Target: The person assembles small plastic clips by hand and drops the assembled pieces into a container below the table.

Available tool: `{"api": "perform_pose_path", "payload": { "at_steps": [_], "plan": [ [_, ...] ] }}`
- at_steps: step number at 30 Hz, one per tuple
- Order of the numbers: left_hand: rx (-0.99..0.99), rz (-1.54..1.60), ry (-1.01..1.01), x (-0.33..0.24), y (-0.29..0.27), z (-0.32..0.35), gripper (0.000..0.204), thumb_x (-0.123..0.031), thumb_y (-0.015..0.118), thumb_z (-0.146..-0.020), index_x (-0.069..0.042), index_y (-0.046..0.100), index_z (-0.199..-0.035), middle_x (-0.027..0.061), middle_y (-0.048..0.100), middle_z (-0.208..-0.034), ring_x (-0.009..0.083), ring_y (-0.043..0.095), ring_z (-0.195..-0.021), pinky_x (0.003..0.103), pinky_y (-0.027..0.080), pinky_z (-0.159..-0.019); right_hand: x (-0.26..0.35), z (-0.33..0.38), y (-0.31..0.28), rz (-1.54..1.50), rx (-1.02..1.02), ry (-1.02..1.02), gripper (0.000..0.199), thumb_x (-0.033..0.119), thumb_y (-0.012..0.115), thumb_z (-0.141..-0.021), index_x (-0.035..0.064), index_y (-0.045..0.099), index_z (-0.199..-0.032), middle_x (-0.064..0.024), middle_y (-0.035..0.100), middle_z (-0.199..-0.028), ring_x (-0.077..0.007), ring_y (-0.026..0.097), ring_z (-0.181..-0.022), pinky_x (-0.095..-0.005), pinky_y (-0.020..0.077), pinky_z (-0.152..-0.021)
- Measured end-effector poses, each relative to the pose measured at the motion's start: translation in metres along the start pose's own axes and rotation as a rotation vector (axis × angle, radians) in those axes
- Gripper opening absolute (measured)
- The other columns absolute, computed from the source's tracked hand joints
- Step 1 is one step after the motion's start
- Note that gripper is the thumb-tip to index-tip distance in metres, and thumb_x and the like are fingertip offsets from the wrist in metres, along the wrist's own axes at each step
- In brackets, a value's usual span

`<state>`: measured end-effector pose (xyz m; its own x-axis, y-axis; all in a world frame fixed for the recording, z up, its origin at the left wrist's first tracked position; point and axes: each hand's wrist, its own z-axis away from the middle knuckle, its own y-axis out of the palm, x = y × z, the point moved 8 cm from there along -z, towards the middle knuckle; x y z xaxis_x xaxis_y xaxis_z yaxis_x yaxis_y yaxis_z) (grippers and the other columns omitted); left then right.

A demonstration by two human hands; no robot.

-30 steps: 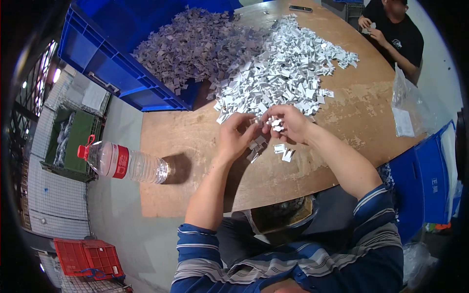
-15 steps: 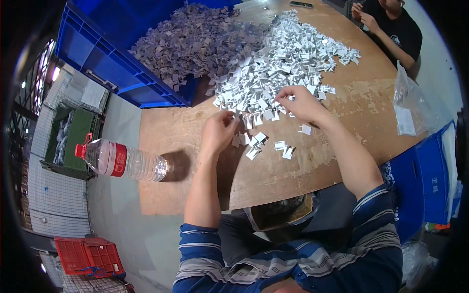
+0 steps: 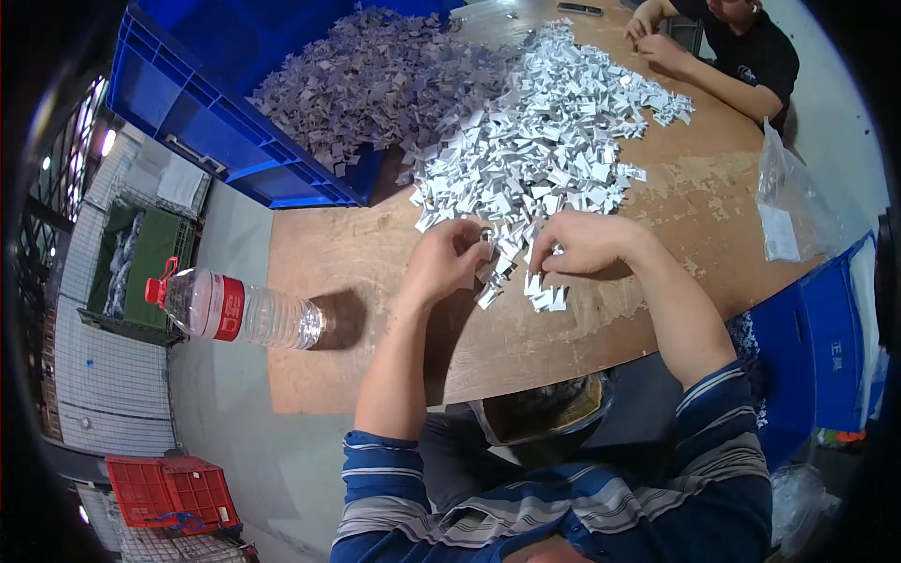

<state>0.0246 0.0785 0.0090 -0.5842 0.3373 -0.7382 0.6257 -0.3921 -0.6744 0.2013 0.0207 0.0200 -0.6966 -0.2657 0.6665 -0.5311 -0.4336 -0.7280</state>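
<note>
A large heap of small white plastic pieces (image 3: 526,141) spreads over the wooden table (image 3: 347,385). At its near edge my left hand (image 3: 449,258) is curled, thumb and fingertips drawn together beside some pieces. Whatever lies between them is too small to make out. To its right, my right hand (image 3: 591,242) points its bent fingers downward, closed at the tips around a small white piece (image 3: 534,283). Several loose white pieces (image 3: 550,300) lie just below those fingertips. Another short string of pieces (image 3: 490,293) lies under my left fingertips.
A tipped blue crate (image 3: 235,141) holds part of the heap at the back left. A clear bottle with a red cap (image 3: 249,310) is at the left. A plastic bag (image 3: 788,206) lies at the right edge. Across the table sits a person in black (image 3: 751,66). An open box (image 3: 544,413) is below the table edge.
Both hands have come back from the heap toward me, the left also shifting right. Some white pieces now extend from the heap between them. The other person's hands have lowered to the table.
</note>
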Motion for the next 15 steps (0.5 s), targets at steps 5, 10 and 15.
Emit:
{"api": "perform_pose_path", "payload": {
  "at_steps": [5, 10, 15],
  "plan": [
    [-0.085, -0.104, 0.061, -0.009, 0.004, 0.002, 0.019, -0.003, 0.078, -0.083, 0.001, 0.071, -0.099, 0.0070, 0.069, -0.088, 0.0138, 0.061, -0.072, 0.025, 0.051, -0.066, 0.003, -0.004, -0.005, -0.117, -0.134, 0.023, 0.033, 0.017, 0.065, -0.087, 0.0034, 0.073, -0.115, -0.0136, 0.075, -0.100, -0.0280, 0.068, -0.081, -0.0386, 0.0544, -0.077],
    [-0.161, 0.039, 0.283, -0.026, 0.005, 0.007, 0.015, -0.001, 0.078, -0.083, 0.001, 0.071, -0.096, 0.0064, 0.069, -0.084, 0.0137, 0.061, -0.072, 0.025, 0.051, -0.067, 0.010, -0.009, 0.001, -0.182, -0.343, 0.001, 0.033, 0.020, 0.066, -0.088, 0.0026, 0.072, -0.115, -0.0142, 0.075, -0.098, -0.0273, 0.067, -0.081, -0.0385, 0.0541, -0.076],
    [-0.131, 0.170, 0.335, -0.031, 0.001, 0.011, 0.013, 0.000, 0.077, -0.084, 0.000, 0.071, -0.096, 0.0062, 0.069, -0.083, 0.0136, 0.061, -0.072, 0.026, 0.051, -0.068, 0.017, -0.011, 0.002, -0.193, -0.328, -0.002, 0.032, 0.020, 0.066, -0.089, 0.0012, 0.071, -0.114, -0.0149, 0.074, -0.097, -0.0272, 0.067, -0.081, -0.0391, 0.0540, -0.077]
  ]
}}
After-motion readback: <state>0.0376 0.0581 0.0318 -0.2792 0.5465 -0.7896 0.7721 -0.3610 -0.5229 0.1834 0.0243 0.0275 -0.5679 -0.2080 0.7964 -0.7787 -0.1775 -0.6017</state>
